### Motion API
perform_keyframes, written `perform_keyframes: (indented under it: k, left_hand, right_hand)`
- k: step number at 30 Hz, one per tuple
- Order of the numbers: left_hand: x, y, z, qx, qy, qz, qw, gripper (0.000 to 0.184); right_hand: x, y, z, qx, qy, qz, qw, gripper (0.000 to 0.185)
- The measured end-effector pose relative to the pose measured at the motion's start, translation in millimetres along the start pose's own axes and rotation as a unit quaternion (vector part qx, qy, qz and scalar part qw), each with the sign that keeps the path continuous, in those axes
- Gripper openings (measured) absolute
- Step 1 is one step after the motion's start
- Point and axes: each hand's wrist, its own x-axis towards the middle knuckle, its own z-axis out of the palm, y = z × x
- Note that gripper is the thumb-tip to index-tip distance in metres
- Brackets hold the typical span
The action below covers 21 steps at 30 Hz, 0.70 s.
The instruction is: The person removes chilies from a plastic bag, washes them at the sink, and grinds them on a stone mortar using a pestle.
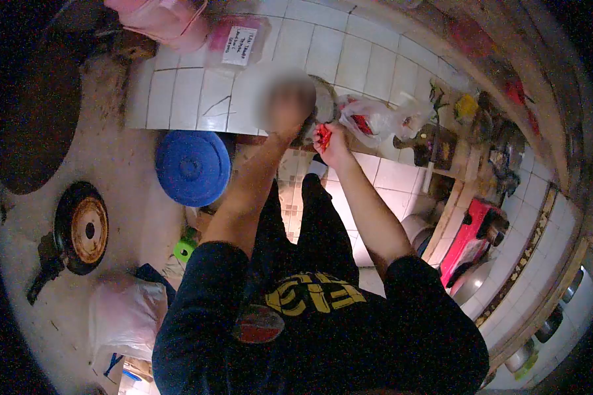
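A white-tiled counter (319, 49) crosses the upper part of the view, bending with the wide lens, its front edge facing the person; a blue round lid (192, 168) sits below that edge, to the left. Small red pieces (323, 135) are in the right hand (337, 148), close to the front edge. The right hand is partly closed, fingers curled about them, and they show between the fingers. They are too bunched and small to give a clear long axis. The left hand (288, 110) is just to their left, but the right hand is the nearer, since it has hold of them.

Just right of the right hand, a clear plastic bag (382, 124) with red contents lies with its length running roughly along the front edge, away from the hand.

A blur covers the left hand, so I cannot tell how far open it is or whether it has hold of anything. Between that blur and the bag, a round, dark-edged shape (326, 92) is partly hidden; what it is cannot be made out. The far left frame edge is dark, and a pink container (165, 20) is cut off at the top.
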Motion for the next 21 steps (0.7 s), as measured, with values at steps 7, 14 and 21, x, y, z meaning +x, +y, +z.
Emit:
perform_keyframes:
  k: [7, 14, 21]
  left_hand:
    - [23, 20, -3, 0.036, -0.002, -0.139, 0.99, 0.021]
    - [33, 32, 2, 0.024, 0.035, -0.192, 0.981, 0.02]
    - [26, 34, 4, 0.047, -0.029, -0.185, 0.981, 0.023]
  right_hand:
    - [-8, 9, -10, -0.019, 0.019, -0.018, 0.999, 0.025]
    - [-24, 1, -7, -0.024, -0.014, -0.02, 0.999, 0.022]
    - [-25, -5, -12, -0.03, 0.008, -0.013, 0.999, 0.022]
